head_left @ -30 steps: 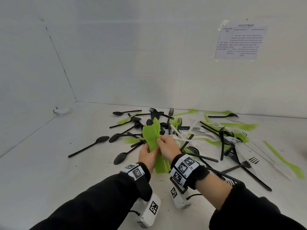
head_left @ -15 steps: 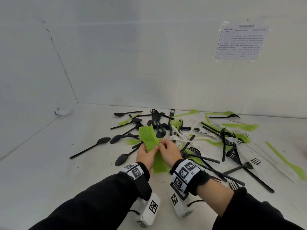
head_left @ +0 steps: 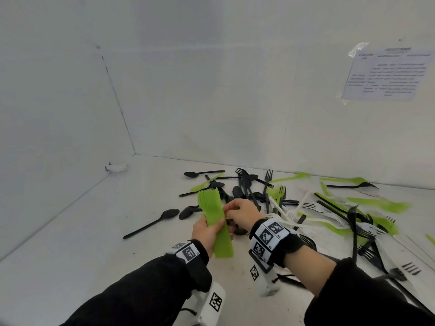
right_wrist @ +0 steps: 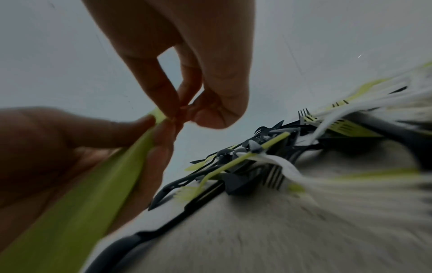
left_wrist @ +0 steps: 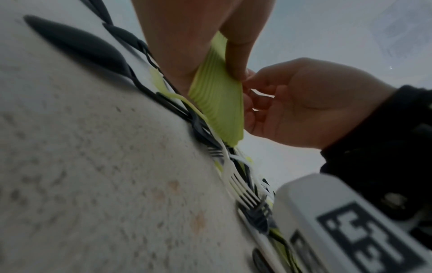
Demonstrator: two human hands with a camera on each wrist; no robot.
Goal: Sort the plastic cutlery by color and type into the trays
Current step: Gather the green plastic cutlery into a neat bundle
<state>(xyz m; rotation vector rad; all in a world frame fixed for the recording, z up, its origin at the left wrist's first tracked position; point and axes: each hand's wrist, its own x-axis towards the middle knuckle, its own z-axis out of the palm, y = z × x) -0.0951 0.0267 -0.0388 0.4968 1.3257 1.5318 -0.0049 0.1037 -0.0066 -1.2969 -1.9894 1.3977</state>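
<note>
My left hand [head_left: 207,231] grips a stack of green forks [head_left: 215,222] mid-handle while my right hand [head_left: 242,214] pinches its edge; light, slick plastic, likely to fan apart.

Black sleeves [head_left: 141,290]; black wrist straps with white square-coded tags [head_left: 268,238]; white camera units [head_left: 211,304] under both wrists.

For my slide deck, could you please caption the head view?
Left hand grips a stack of green forks while right hand pinches its edge.
</note>
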